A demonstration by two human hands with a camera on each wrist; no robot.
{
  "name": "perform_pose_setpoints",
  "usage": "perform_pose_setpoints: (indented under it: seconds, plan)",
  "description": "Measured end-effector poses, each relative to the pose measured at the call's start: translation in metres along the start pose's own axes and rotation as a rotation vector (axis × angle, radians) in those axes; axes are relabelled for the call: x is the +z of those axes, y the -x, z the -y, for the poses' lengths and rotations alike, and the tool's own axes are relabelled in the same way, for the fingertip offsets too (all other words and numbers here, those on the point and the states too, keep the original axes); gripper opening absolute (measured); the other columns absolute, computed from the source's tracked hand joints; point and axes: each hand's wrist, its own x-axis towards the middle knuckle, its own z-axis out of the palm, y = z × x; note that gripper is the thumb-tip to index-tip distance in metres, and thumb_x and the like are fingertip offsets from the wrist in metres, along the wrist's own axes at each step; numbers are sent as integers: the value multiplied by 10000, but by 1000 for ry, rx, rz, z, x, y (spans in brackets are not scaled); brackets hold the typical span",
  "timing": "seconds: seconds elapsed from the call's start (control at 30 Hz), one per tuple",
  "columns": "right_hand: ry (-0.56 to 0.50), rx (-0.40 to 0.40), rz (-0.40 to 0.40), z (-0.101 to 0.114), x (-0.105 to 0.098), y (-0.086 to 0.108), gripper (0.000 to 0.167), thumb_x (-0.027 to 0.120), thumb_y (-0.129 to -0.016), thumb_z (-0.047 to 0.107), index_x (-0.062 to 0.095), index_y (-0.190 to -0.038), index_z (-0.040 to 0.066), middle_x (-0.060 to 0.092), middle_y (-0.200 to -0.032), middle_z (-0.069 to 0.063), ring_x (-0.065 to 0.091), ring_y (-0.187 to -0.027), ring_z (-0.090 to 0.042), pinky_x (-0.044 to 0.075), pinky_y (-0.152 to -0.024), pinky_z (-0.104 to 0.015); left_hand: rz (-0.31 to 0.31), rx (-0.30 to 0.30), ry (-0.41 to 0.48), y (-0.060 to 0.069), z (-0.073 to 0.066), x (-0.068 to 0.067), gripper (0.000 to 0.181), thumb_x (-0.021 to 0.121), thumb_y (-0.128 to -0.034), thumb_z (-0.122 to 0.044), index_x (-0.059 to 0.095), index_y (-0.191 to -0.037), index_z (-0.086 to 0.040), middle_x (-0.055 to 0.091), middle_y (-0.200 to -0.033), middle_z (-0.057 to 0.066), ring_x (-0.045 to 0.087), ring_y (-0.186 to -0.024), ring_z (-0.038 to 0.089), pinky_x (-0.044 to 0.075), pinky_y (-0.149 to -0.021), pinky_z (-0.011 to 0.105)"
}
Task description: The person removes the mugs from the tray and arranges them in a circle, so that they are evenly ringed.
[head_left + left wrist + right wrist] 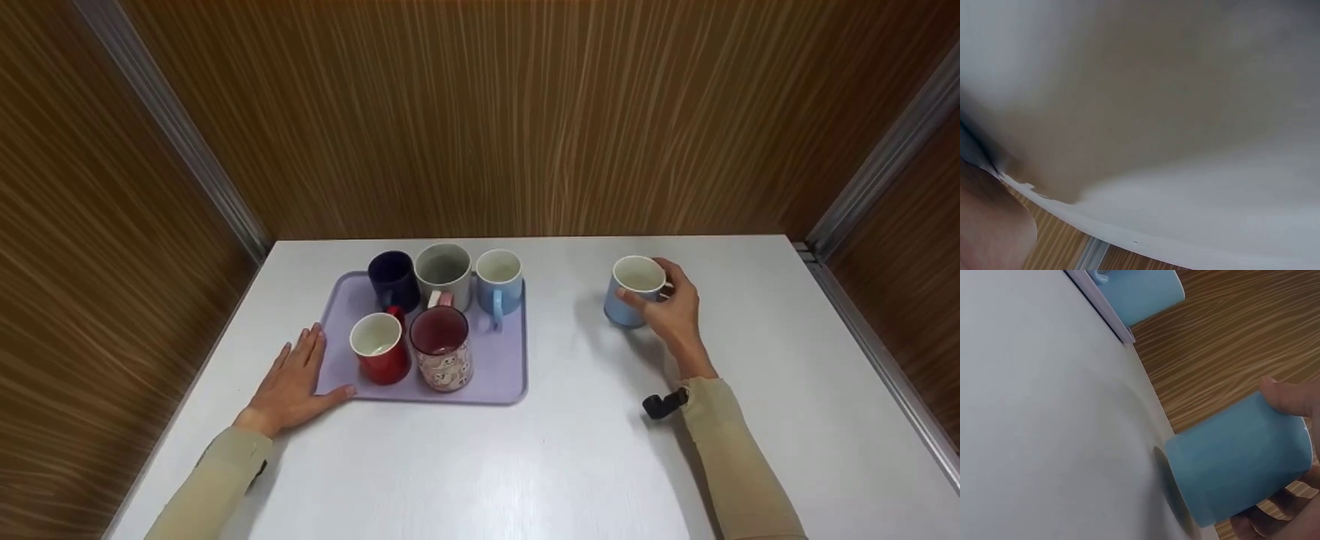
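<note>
A light blue mug (627, 306) stands upright on or just above the table, right of the tray, its handle turned right. My right hand (672, 307) grips it near the rim, thumb on the near side, fingers round the far side; the right wrist view shows the blue mug (1241, 458) between thumb and fingers of the hand (1297, 495). My left hand (294, 386) lies flat with fingers spread at the left edge of the lilac tray (501, 375), its thumb by the front-left corner. In the left wrist view only part of the hand (996, 230) shows.
On the tray stand a dark blue mug (394, 282), a grey mug (456, 289), another light blue mug (506, 294), a red mug (386, 365) and a patterned mug (448, 369). Wooden panels (525, 120) enclose the white table (525, 465) at the back and sides.
</note>
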Motion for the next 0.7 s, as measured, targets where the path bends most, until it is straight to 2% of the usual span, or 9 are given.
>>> perform_pose_setpoints:
  seconds: [0.27,0.47,0.7]
  plan:
    - [4,13,25,-2,3,1,864,919,-856,279,476,-1569,73,560,-1494,-217,549,-1329,-385,459,-1128,-529,-10,4,-8,2,-2,-2,1146,617,-943,-729,224,-1664,71,162,-1773,236,138,-1651,435,113,-1328,636]
    - [-3,11,25,-2,4,2,851,912,-858,258,478,-1564,64,554,-1488,-225,554,-1315,-395,455,-1110,-513,-26,12,-15,1,-2,-2,1148,627,-936,-730,245,-1656,78,176,-1770,237,154,-1648,436,127,-1327,634]
    - [-7,32,52,1,3,2,880,902,-868,266,438,-1588,66,521,-1520,-238,530,-1357,-429,436,-1151,-553,-11,6,-18,0,1,0,1158,618,-938,-741,231,-1660,78,154,-1775,236,126,-1654,432,102,-1332,627]
